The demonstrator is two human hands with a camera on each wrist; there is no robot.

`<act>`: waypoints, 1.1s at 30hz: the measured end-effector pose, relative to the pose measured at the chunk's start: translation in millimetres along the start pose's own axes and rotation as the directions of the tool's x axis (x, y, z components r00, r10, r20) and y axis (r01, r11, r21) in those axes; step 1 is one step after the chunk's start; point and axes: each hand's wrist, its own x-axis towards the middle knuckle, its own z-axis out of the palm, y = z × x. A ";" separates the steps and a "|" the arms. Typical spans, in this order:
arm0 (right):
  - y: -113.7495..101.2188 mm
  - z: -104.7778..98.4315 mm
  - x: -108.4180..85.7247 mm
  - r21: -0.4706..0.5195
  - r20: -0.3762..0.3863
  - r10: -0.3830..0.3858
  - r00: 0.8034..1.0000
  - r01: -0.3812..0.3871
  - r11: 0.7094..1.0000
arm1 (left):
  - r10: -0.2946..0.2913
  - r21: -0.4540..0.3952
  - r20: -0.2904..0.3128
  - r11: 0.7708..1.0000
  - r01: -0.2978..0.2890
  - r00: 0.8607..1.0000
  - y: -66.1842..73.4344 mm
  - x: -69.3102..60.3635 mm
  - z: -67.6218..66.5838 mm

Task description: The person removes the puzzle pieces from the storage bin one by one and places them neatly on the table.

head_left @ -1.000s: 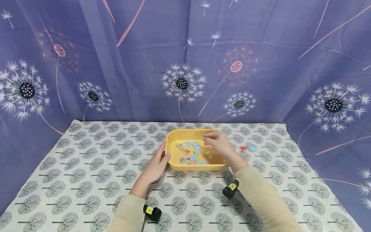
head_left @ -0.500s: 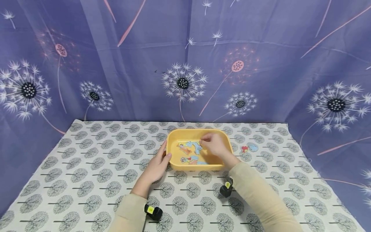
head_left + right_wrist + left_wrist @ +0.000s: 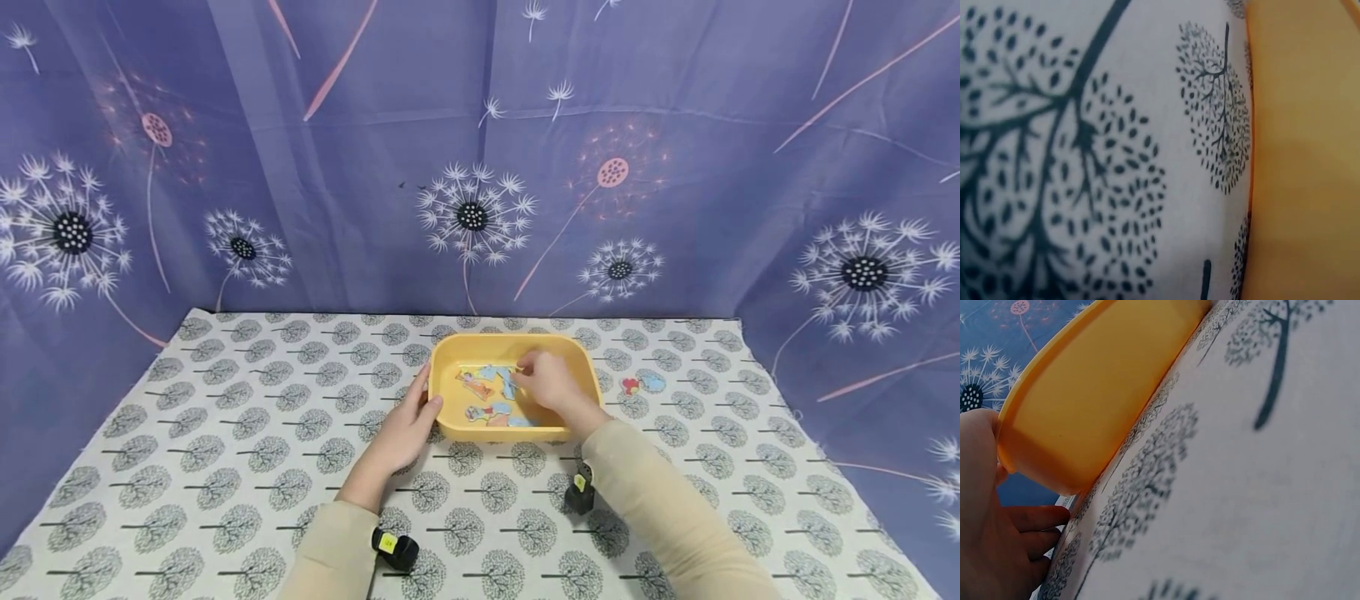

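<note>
while the purple curtain (image 3: 345,208) closed off the back and sides, i worked at the desk (image 3: 247,467), its pale cover printed with trees. the yellow tray (image 3: 517,434) sat across the far half, about midway, presumably so that either arm could get to it. my left hand (image 3: 403,432) gripped its left end, probably to stop it sliding and leave the opening free. my right hand (image 3: 551,383) was down inside, fingers bent and drawn narrow beside the light-blue piece (image 3: 507,386); cutouts that flat likely wanted fingertips. whether i had it pinched, i could not tell. left of it on the tray floor lay an orange piece (image 3: 476,385), and by the near wall a blue-and-red piece (image 3: 482,411), among others too small to sort out. outside, right of the tray, a blue piece (image 3: 652,382) and a red piece (image 3: 629,386) rested on the desk, touching or joined, perhaps parked there so they would not mix with the rest.

only the view from my head showed the cutouts at all. the left wrist view gave me the tray's tall outer wall, my thumb over its rim and the lower fingers bent below, just above the desk, which the head view hid. the right wrist view caught printed trees and a yellow wall, with no finger in sight, so it settled nothing about my pinch.
</note>
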 end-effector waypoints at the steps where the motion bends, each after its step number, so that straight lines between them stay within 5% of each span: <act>1: -0.5 0.2 0.0 -0.021 0.006 0.001 1.000 -0.001 1.000 | 0.002 -0.001 -0.001 1.000 -0.002 1.000 -0.2 0.0 0.2; 7: -1.0 2.5 -1.9 -0.143 0.060 -0.004 0.998 0.013 0.990 | 0.005 0.004 -0.003 1.000 -0.005 1.000 0.2 0.1 0.7; 13: -1.2 3.9 -3.6 -0.142 0.069 -0.015 0.998 0.025 0.990 | 0.008 0.003 0.003 1.000 -0.008 1.000 0.9 0.3 -0.2; 33: -0.4 4.4 -2.8 0.131 0.059 -0.058 0.997 0.050 0.990 | -0.003 0.007 0.005 1.000 0.003 1.000 -1.9 0.0 -0.6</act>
